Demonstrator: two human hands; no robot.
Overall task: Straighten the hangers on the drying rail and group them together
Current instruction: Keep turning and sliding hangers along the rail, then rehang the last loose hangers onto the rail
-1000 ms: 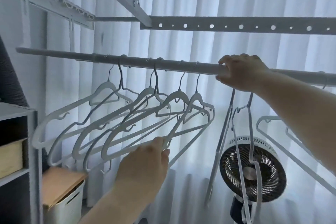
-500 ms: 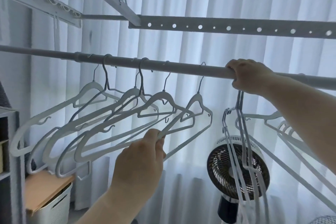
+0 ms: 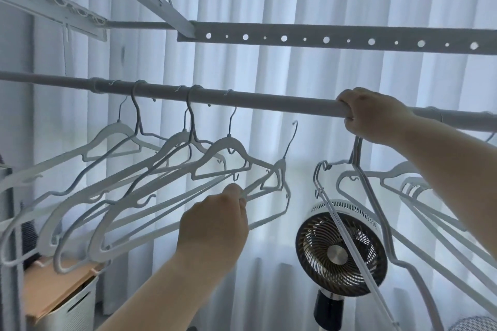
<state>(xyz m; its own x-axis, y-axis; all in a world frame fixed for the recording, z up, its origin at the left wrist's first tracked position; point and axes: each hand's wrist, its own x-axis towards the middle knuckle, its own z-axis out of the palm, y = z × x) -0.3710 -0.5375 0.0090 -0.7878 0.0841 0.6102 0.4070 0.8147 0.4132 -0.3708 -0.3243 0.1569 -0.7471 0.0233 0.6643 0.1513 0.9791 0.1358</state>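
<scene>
Pinching the lower arm of one pale hanger (image 3: 280,166) between thumb and fingertips, the left hand (image 3: 215,226) holds it tilted, up and to the right of the grip. Half a second earlier its hook (image 3: 290,140) sat on the drying rail (image 3: 269,101); the hook now hangs free below the rail. Five other hangers (image 3: 227,144) remain hooked on the rail, up and to the left of the grip, slanted and overlapping. The right hand (image 3: 373,115) stays wrapped around the rail, with a second cluster (image 3: 355,153) directly beneath it.
</scene>
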